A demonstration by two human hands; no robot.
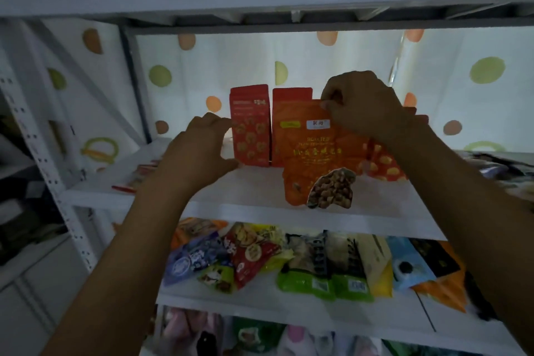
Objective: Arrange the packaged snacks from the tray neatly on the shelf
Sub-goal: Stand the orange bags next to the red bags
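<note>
An orange nut pouch [315, 159] stands upright near the front of the white middle shelf [254, 211]. My right hand [364, 104] pinches its top right corner. Behind it stand two red snack pouches, one [250, 127] at the left and another [289, 95] mostly hidden by the orange pouch. My left hand [202, 150] touches the left edge of the left red pouch with fingers and thumb spread around it. A further red pouch with yellow spots [384, 165] leans behind my right forearm.
Flat packets [135, 179] lie at the left of the middle shelf, dark packets [502, 167] at its right end. The shelf below holds several mixed snack bags [289, 263]. A spotted curtain [289, 66] hangs behind. A white perforated upright [43, 165] stands at left.
</note>
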